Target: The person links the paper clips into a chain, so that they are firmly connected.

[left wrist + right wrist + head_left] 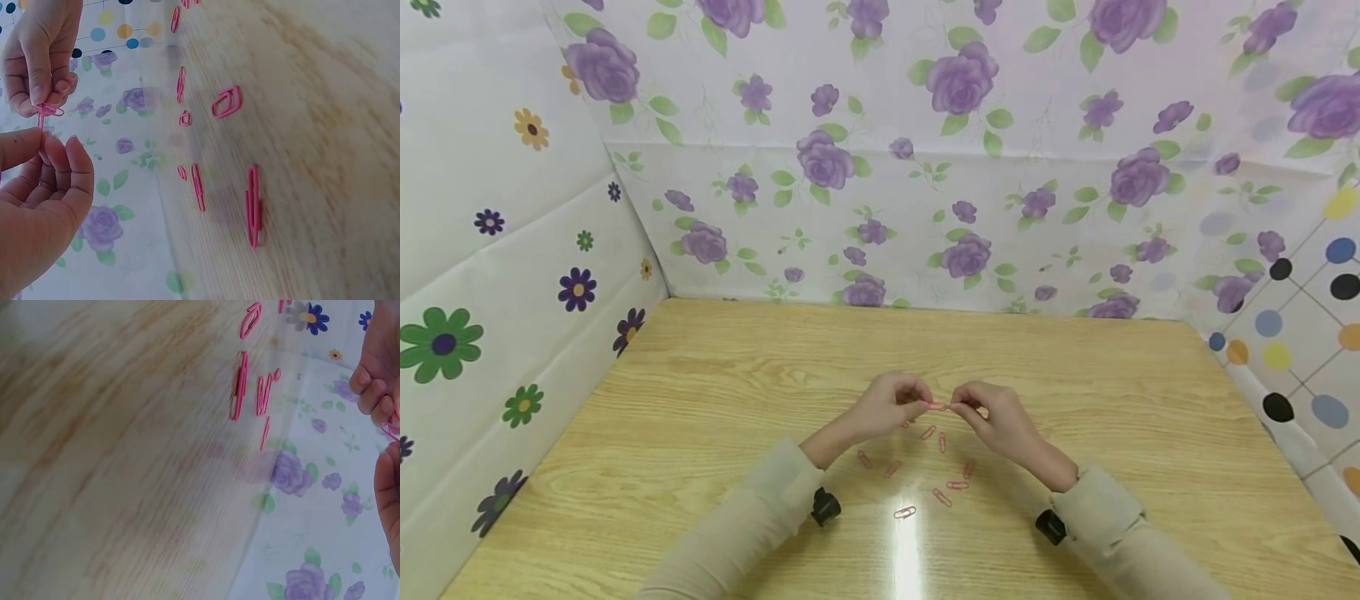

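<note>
Above the middle of the table, the left hand (886,407) pinches one end of a small pink paper clip piece (936,406) between thumb and fingertips. Facing it, the right hand (1002,423) pinches the other end. In the left wrist view, pink paper clips (51,110) meet between the two hands and seem to overlap; whether they are linked cannot be made out. A pink loop (390,430) also shows at the fingertips in the right wrist view. Below the hands, several loose pink paper clips lie scattered, the nearest one (905,512) toward the front.
The wood-grain table (760,358) reaches back to a cloth with purple roses (962,79). A flowered cloth (490,267) hangs at the left and a dotted one (1300,375) at the right. Black wrist cameras (826,507) sit under both sleeves.
</note>
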Motion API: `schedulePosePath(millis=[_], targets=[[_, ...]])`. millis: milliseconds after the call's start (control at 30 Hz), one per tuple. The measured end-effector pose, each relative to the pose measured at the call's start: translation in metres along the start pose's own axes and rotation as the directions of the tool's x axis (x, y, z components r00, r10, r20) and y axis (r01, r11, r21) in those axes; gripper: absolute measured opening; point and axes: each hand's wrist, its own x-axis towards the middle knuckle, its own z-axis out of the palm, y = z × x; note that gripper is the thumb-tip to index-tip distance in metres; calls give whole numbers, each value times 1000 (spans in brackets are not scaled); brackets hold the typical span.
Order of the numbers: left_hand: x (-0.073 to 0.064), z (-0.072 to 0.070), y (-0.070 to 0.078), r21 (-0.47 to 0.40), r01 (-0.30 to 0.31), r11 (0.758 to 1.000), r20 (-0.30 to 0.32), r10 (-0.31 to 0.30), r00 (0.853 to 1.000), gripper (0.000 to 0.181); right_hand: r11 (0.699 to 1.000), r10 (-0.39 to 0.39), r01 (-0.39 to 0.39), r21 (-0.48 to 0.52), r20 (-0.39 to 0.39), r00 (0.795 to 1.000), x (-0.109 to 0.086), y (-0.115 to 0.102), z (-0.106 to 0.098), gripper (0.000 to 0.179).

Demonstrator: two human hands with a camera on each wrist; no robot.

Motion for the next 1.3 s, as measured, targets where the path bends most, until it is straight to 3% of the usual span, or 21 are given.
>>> schedulePosePath(millis=[167,400,500,567,700,833,967,1167,1300], targets=[[-1,-1,1,9,9,1000,-2,-9,1000,9,1000,-10,10,-5,1,1000,0,-1,-1,16],[-4,-6,6,68,29,997,-30,-27,999,7,992,-51,55,-112,36,998,-1,-2,-4,12],[-4,-7,5,59,24,998,-17,-23,1000,9,993,-38,44,-108,53,998,-1,-3,-6,13],[-3,-7,3,35,19,999,4,-19,1000,13,996,-24,29,-88,59,998,-2,-2,-6,15],[0,-4,-16,-48,39,998,44,-37,998,20,999,-1,4,-45,58,998,-1,-2,-6,16],[2,0,-32,-91,61,994,46,-57,997,20,1000,2,-1,-24,60,998,1,-4,-6,17],[2,4,-35,-158,74,985,67,-64,996,20,1000,-12,13,-14,66,998,3,-7,-7,17],[2,6,-34,-321,98,942,116,-63,991,25,1000,-23,23,-2,75,997,4,-9,-6,16],[1,6,-34,-342,98,935,99,-68,993,22,1000,-21,20,11,75,997,4,-10,-6,17]])
